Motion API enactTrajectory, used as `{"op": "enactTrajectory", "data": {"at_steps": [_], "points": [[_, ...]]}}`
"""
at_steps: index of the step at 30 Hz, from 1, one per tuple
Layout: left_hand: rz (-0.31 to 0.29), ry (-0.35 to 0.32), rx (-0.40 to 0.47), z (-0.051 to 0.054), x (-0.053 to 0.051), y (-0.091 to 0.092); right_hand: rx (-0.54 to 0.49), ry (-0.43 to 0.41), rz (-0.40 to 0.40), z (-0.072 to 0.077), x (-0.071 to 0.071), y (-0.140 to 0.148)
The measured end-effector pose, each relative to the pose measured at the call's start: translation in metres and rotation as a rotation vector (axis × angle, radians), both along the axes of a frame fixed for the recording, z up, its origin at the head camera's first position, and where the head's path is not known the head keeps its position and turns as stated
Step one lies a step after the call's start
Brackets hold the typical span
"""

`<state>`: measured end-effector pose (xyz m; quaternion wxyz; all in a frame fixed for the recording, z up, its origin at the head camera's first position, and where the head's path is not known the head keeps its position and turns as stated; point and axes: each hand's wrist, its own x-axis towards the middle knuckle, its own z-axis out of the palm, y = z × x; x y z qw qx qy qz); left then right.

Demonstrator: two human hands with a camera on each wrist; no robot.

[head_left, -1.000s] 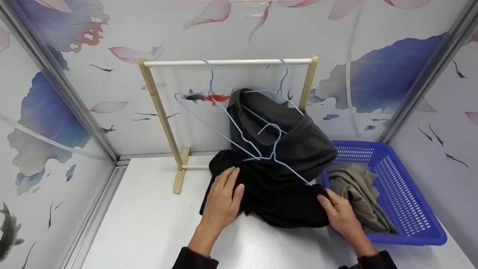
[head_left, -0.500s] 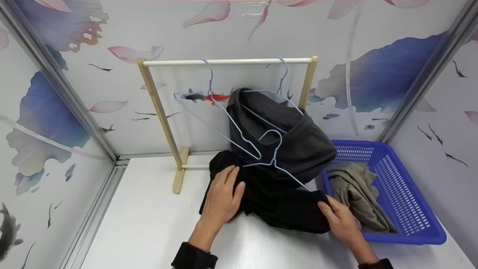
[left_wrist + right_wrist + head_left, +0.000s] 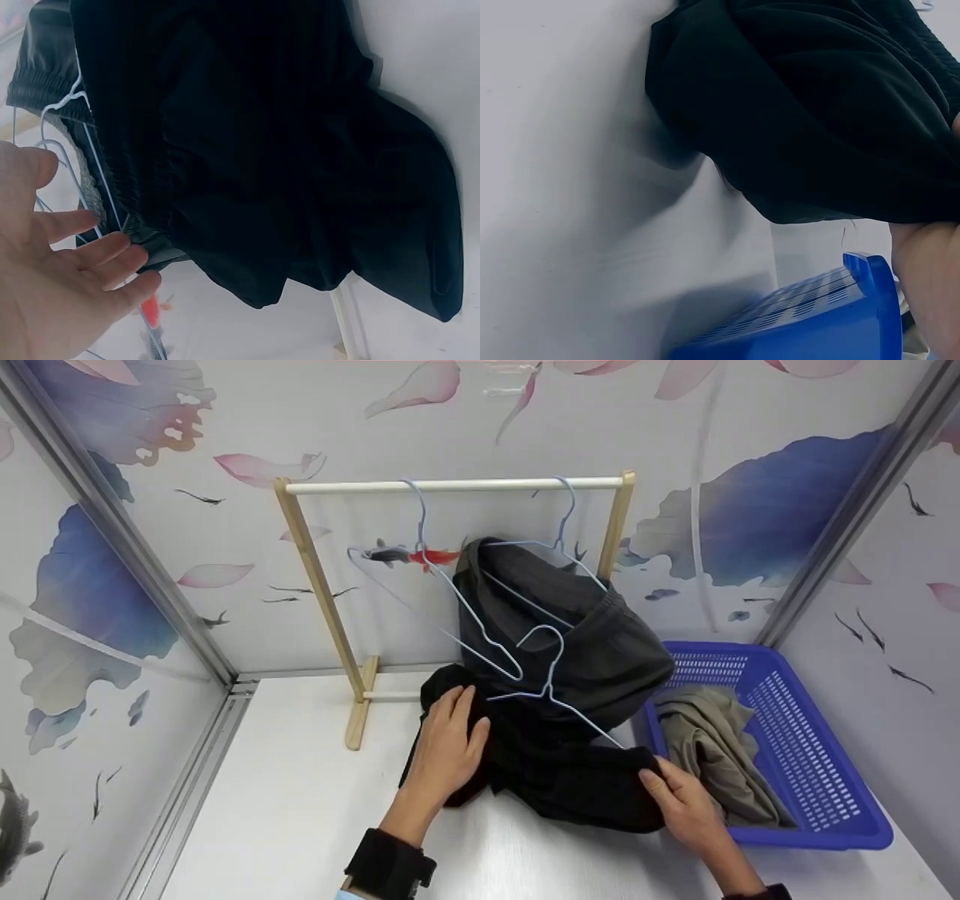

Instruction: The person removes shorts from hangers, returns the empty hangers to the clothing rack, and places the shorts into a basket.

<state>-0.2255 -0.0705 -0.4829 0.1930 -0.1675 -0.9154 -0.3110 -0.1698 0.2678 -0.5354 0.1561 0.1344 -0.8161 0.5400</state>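
Black shorts (image 3: 577, 787) with a gathered waistband are held just over the white table. A light-blue wire hanger (image 3: 553, 679) stands in their waist, hook upward, its right arm reaching toward my right hand (image 3: 684, 802). That hand pinches the right end of the waistband, thumb on top; in the right wrist view it is partly cut off beside the black cloth (image 3: 802, 135). My left hand (image 3: 444, 742) lies at the left part of the shorts with fingers extended. In the left wrist view its fingers (image 3: 112, 262) are loosely spread beside the waistband.
Behind stands a wooden rack with a white rail (image 3: 480, 486). From it hang a bare blue hanger (image 3: 450, 574) and a dark grey garment (image 3: 630, 652) on another hanger. At right, a blue basket (image 3: 832, 840) holds olive-grey cloth (image 3: 712, 750).
My right hand has lowered slightly with the right side of the shorts. The loose hanger has sunk a little with it. My left hand has hardly moved.
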Motion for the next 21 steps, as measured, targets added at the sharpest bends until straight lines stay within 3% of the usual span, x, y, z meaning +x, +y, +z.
{"op": "enactTrajectory", "data": {"at_steps": [9,21], "points": [[-0.012,-0.165,0.014,-0.001,-0.011,-0.002,-0.014,-0.048,0.023,0.0,0.004,0.002],[-0.035,-0.173,0.038,-0.004,-0.021,-0.007,0.019,-0.061,0.006,0.003,0.006,0.005]]}}
